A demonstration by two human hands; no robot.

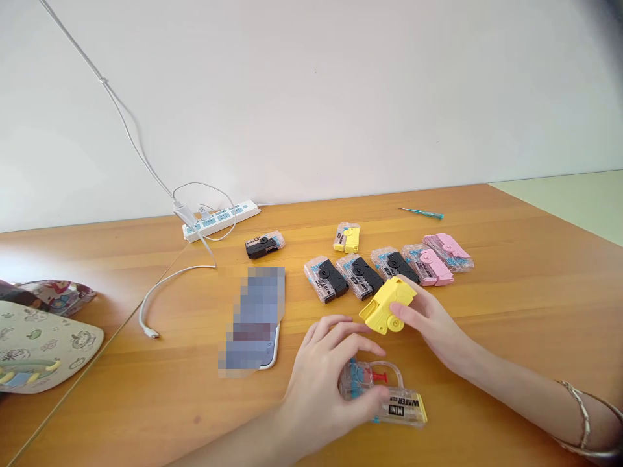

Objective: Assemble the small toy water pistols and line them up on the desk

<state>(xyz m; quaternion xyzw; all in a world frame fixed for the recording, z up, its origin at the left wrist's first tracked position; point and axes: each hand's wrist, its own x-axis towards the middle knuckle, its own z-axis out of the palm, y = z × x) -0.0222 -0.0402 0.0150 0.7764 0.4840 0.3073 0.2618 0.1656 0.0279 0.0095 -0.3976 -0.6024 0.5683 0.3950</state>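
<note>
The yellow plastic water gun [388, 305] looks light and stiff, easy to take by its body, and the right hand [431, 324] has it in a firm pinch between fingers and thumb, held just above the surface. The left hand [316, 383] curls over a clear Mini Water Gun pack [402, 407], its grip closed on the shell. Beyond lie sealed toy packs [360, 275] on the wooden tabletop [511, 311], and a white power strip [219, 220] by the wall [341, 97].
</note>
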